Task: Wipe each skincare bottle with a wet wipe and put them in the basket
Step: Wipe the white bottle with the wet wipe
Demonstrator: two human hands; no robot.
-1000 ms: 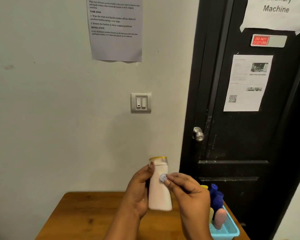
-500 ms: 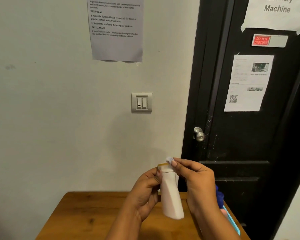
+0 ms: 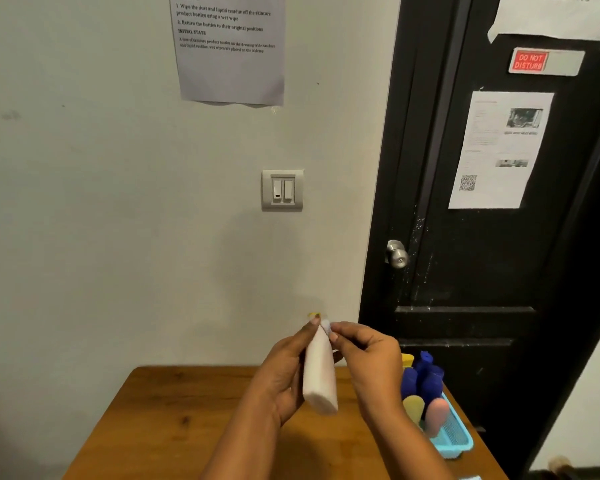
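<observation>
My left hand (image 3: pixel 284 368) grips a pale pink bottle (image 3: pixel 319 379) with a yellow cap, held upright above the wooden table (image 3: pixel 187 427), turned edge-on to me. My right hand (image 3: pixel 368 355) pinches a small whitish wet wipe (image 3: pixel 325 326) against the bottle's neck, just below the cap. A light blue basket (image 3: pixel 456 441) stands on the table's right edge, holding several bottles: blue ones (image 3: pixel 425 377), a yellow one (image 3: pixel 413 408) and a pink one (image 3: pixel 436 415).
The table stands against a pale wall with a light switch (image 3: pixel 282 190) and a taped paper sheet (image 3: pixel 229 50). A black door (image 3: pixel 499 220) with a metal knob (image 3: pixel 397 254) is right behind the basket.
The bottle has been turned from face-on to edge-on. My right hand with the wipe went from the bottle's front up to the cap, and now sits at the neck.
</observation>
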